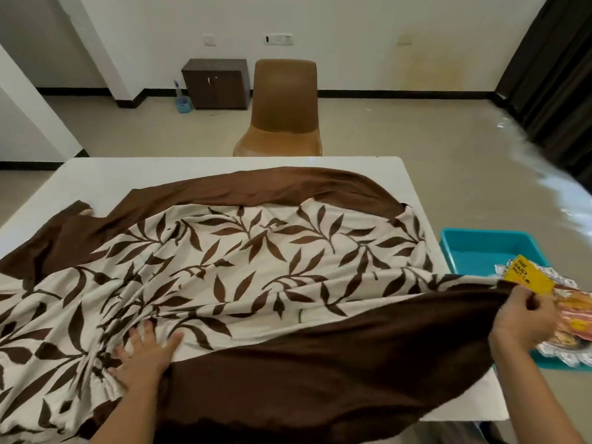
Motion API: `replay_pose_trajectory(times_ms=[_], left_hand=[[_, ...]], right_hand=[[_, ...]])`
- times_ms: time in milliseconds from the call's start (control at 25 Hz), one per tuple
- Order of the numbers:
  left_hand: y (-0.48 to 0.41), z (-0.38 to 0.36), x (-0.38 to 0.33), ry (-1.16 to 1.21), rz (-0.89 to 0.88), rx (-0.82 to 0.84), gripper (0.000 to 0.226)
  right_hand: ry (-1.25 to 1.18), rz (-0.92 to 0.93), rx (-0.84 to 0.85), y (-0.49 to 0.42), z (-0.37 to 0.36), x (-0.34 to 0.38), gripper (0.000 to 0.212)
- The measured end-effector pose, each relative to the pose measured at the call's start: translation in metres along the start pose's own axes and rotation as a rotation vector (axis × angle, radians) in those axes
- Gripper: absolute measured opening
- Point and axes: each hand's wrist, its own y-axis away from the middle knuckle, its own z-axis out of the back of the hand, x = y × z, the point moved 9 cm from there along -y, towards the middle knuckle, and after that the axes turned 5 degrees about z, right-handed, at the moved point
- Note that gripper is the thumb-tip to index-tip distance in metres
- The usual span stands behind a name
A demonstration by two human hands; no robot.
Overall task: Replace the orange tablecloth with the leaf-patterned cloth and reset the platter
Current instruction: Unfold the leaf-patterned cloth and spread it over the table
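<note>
The leaf-patterned cloth [256,261], cream with brown leaves and a wide brown border, lies rumpled over most of the white table [105,177]. My left hand [145,355] presses flat on the cloth near the front, fingers spread, with folds bunched beside it. At the table's right edge my right hand [525,318] pinches the brown border and holds it lifted and stretched. No orange tablecloth shows. A silver-rimmed platter [568,354] with snack packets, one yellow, sits in a teal tray [471,248] to the right of the table.
A brown plastic chair [283,107] stands behind the table's far edge. A dark wooden cabinet [216,83] and a blue brush holder [183,104] stand by the back wall. Dark curtains [554,65] hang at the right.
</note>
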Motion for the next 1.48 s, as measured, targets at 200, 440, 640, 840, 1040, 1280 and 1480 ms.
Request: replay_pose_trajectory(times_ms=[200, 440, 640, 840, 1040, 1280, 1480], left_hand=[[-0.015, 0.066, -0.034, 0.012, 0.187, -0.212, 0.068], [0.083, -0.002, -0.210, 0.092, -0.715, -0.218, 0.053], [0.071, -0.091, -0.224, -0.288, -0.623, 0.017, 0.088], [0.025, -0.051, -0.225, -0.298, -0.490, 0.020, 0.098], [0.039, -0.033, -0.253, -0.233, -0.486, -0.128, 0.091], [0.110, -0.106, -0.306, -0.231, -0.808, -0.084, 0.083], [0.106, -0.117, -0.289, -0.195, -0.769, -0.235, 0.081]], right_hand=[[0.530, 0.172, 0.350, 0.043, -0.057, -0.029, 0.067], [0.833, 0.616, 0.814, 0.116, -0.144, -0.032, 0.101], [0.913, 0.522, 0.954, 0.149, -0.137, -0.096, 0.109], [1.111, 0.433, 0.926, 0.144, -0.091, -0.117, 0.120], [1.295, 0.475, 1.002, 0.133, -0.082, -0.082, 0.084], [0.877, 0.651, 0.717, 0.079, -0.174, 0.021, 0.047], [0.435, 0.122, 0.875, 0.065, -0.236, -0.023, 0.072]])
